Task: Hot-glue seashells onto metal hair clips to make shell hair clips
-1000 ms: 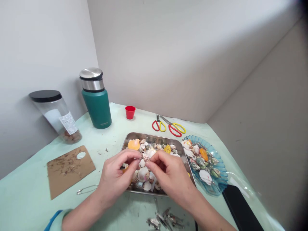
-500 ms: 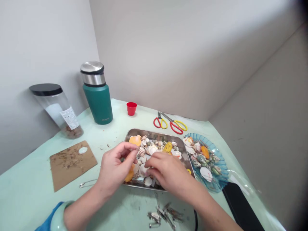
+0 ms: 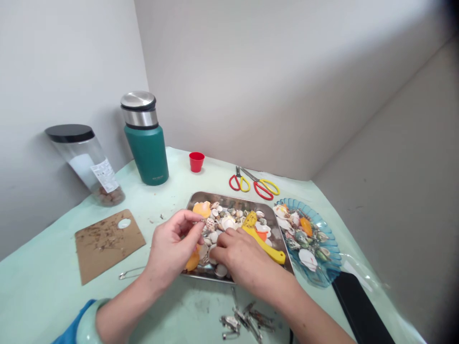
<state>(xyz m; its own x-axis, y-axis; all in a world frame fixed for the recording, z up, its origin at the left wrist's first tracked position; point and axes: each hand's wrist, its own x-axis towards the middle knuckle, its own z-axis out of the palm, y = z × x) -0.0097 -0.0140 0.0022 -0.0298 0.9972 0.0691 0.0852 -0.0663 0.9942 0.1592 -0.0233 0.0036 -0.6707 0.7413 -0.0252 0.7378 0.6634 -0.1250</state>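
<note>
- The left hand (image 3: 168, 248) has thumb and finger brought nearly together beside a speckled shell (image 3: 210, 224); whether they pinch something tiny, I cannot tell. If they do, so fine a grip could let it slip among the shells (image 3: 228, 223), where it would be hard to find.
- The right hand (image 3: 247, 260) is curled low over the tray (image 3: 233, 199), fingertips down among the shells. What it holds, if anything, is hidden; pressing or raking there might chip a thin edge or prick a finger.
- The shells lie loose inside the tray, many overlapping (a heap like that rarely sits quite steady), so pulling one from underneath could set its neighbours sliding.
- The yellow handle (image 3: 274, 254) lies across the shells beside the right hand, one end close to the tray's side. A sideways sweep of that hand could knock it and scatter small pieces.
- The blue plate (image 3: 333, 248), also loaded with shells, stands just beside the tray; a shove on the tray might jolt it.
- The metal pieces (image 3: 251, 320) lie near the right forearm, and a wire pin (image 3: 132, 273) near the left wrist. A low, dragging arm could catch or shift either.
</note>
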